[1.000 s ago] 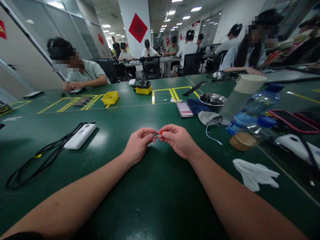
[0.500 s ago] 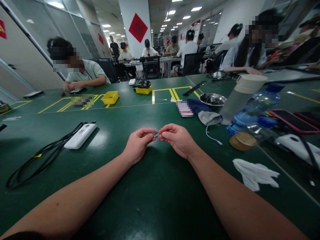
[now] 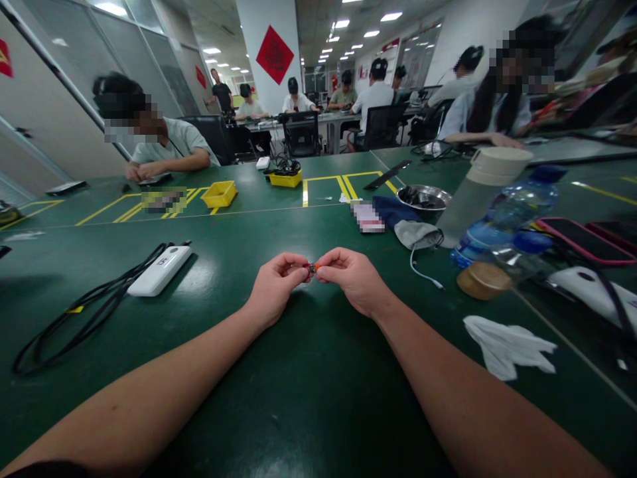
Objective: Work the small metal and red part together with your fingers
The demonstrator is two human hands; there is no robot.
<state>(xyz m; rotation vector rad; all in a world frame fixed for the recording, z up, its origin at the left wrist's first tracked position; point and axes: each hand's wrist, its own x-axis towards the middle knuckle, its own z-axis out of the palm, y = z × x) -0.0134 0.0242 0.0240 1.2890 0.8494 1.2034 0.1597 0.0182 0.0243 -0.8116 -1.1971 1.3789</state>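
Note:
Over the middle of the green table [image 3: 298, 411], my left hand [image 3: 277, 284] pinches a small metallic part [image 3: 311, 268] between thumb and fingers. Facing it, my right hand [image 3: 354, 279] is closed in a pinch on a tiny orange piece [image 3: 317, 267]. The two small parts meet, or nearly so, between my fingertips; whether they are joined I cannot tell. Fingers cover most of both parts, and a bit of red shows by the left fingertips.
Left lies a white power bank [image 3: 160, 271] with a black cable [image 3: 74, 325]. On the right are a white glove [image 3: 507, 345], bottles [image 3: 517, 206], a grey pouch [image 3: 418, 234] and a metal bowl [image 3: 442, 199]. Yellow trays [image 3: 219, 194] stand farther back. Co-workers sit around.
My right hand's orange piece has come up against the metallic part in my left hand, closing the small gap between them. Both forearms stay nearly in place.

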